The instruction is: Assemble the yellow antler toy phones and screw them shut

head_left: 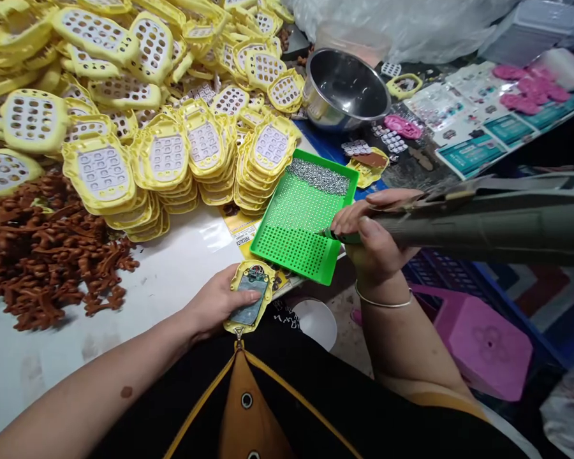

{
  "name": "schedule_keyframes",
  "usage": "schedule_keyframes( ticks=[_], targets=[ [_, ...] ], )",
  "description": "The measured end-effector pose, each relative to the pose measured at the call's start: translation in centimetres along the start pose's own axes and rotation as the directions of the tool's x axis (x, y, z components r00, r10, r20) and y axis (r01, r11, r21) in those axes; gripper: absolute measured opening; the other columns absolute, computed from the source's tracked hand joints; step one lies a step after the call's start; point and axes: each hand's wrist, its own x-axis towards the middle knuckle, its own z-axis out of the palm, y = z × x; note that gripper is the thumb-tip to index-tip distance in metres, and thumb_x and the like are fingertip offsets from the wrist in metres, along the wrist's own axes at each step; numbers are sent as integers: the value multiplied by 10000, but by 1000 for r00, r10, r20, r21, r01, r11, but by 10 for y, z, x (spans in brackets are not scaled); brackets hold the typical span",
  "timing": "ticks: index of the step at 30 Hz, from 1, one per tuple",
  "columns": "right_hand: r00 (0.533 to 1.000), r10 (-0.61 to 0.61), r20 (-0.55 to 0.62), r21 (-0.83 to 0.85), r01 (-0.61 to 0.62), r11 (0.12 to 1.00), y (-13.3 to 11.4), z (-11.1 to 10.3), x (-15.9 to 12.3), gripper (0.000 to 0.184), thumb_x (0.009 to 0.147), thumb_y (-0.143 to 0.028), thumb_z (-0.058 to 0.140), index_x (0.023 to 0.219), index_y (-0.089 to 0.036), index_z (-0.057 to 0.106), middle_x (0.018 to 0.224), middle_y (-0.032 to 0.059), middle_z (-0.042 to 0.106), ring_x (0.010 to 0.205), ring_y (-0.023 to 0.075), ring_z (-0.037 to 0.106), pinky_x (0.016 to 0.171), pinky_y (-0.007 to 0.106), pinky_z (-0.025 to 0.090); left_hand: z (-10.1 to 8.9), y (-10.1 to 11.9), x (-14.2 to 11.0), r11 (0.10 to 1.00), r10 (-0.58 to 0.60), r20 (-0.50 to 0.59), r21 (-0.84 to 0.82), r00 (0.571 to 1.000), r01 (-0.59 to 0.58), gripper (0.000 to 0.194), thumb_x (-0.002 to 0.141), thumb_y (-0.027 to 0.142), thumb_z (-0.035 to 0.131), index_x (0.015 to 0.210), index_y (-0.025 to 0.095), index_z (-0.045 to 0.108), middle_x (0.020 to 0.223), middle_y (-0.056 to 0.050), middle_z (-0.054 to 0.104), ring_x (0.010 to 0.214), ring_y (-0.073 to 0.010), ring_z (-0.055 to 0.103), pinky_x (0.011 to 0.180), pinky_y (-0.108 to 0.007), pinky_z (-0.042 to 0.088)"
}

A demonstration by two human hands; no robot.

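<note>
My left hand [220, 296] grips a yellow toy phone shell [266, 280] in front of my lap, the thumb pressed on the dark circuit board inside it. Thin wires show at the board's top end. My right hand [375, 236] is wrapped around a long dark electric screwdriver [488, 220], whose tip points left over a green perforated tray [294, 252]. Small silver screws [320, 176] lie heaped at the tray's far end. Whether a screw sits on the tip is too small to tell.
Stacks of yellow shells [162, 156] stand beyond my left hand, with a pile of brown plastic parts [52, 248] at the left. A steel bowl [347, 89] is behind the tray. Pink parts [530, 89] lie on printed cards at the right; a pink stool [488, 347] stands below.
</note>
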Motion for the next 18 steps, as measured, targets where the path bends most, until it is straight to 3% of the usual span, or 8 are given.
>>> schedule_keyframes(
  ticks=[12, 18],
  targets=[
    [999, -43, -9, 42, 44, 998, 7, -1, -1, 181, 846, -393, 571, 1008, -335, 512, 601, -51, 418, 484, 147, 490, 474, 327, 449, 0, -1, 0, 1000, 25, 3, -13, 1000, -25, 440, 640, 198, 803, 1033, 183, 608, 798, -10, 699, 602, -119, 628, 581, -238, 506],
    [1000, 21, 17, 43, -22, 999, 7, 0, 3, 162, 830, -345, 609, 971, -302, 543, 654, -40, 457, 505, 136, 511, 491, 327, 462, -2, -2, 0, 999, 35, 2, 12, 999, -35, 436, 641, 210, 803, 1032, 185, 612, 863, -25, 708, 650, -128, 641, 603, -243, 510]
  ],
)
